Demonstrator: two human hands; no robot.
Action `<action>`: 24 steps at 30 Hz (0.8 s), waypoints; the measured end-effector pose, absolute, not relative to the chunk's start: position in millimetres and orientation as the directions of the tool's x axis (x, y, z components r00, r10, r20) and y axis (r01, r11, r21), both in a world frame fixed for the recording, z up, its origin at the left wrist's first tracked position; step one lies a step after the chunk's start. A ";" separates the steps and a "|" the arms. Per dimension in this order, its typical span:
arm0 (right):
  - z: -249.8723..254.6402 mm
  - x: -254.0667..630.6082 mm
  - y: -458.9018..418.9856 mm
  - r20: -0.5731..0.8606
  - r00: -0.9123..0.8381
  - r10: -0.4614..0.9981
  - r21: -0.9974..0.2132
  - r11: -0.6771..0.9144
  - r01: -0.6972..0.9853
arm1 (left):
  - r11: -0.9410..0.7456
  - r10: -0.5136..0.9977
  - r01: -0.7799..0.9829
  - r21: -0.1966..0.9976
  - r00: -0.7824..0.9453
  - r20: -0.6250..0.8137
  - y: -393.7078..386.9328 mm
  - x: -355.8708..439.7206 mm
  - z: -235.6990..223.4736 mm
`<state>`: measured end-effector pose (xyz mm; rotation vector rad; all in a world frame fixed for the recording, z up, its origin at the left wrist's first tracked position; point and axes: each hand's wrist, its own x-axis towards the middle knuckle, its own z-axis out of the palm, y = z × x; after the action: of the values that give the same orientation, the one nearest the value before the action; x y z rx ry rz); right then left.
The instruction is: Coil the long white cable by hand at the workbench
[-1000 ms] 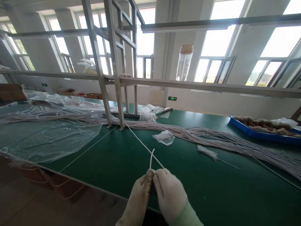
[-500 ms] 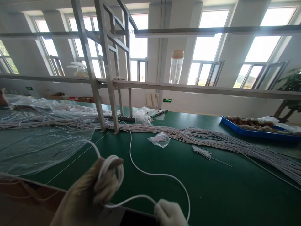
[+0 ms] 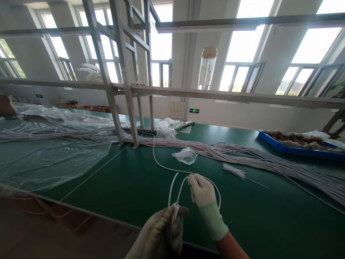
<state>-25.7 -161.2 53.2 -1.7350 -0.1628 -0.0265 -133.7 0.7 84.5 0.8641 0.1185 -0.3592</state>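
Presently my left hand (image 3: 159, 230), in an off-white glove, closes around a thin, coiled white cord (image 3: 176, 210) by the near edge of the dark green bench (image 3: 248, 212). My right hand (image 3: 202, 190), gloved likewise, pinches a stretch of it, up and to the right. Behind that hand, a slack white length (image 3: 219, 197) curves toward the long bundle of greyish-white cords (image 3: 199, 149).

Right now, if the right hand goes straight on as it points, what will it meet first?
Probably the cord running just beyond the right hand, then the small bag; height is unclear, so it may pass above both.
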 end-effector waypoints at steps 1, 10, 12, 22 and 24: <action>50.9 -22.6 -163.0 0.099 0.992 0.076 -0.980 -0.164 0.111 | 0.649 -0.249 0.345 0.678 0.938 -0.240 -0.8 -132.2 78.1; 19.5 -6.1 -171.7 -0.106 0.993 0.061 -0.951 -0.297 -0.083 | 0.747 -0.027 0.021 0.664 1.000 -0.002 12.7 -147.3 90.4; 13.2 -8.2 -170.8 -0.161 0.984 0.075 -0.939 -0.318 -0.129 | 0.722 0.053 -0.055 0.690 0.998 0.024 17.6 -152.6 100.6; 44.7 -3.8 -151.0 -0.105 0.986 0.127 -0.949 -0.308 -0.062 | 0.446 -0.259 0.340 0.828 0.934 -0.244 5.7 -144.5 88.3; 62.2 -10.8 -142.8 -0.025 0.982 0.187 -0.959 -0.281 0.030 | 0.306 -0.287 0.357 0.882 0.918 -0.272 1.3 -140.8 78.5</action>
<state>-10.8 -142.8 62.2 -1.8527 -0.1578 0.1535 -140.8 1.3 78.5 1.1858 0.0679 -0.4269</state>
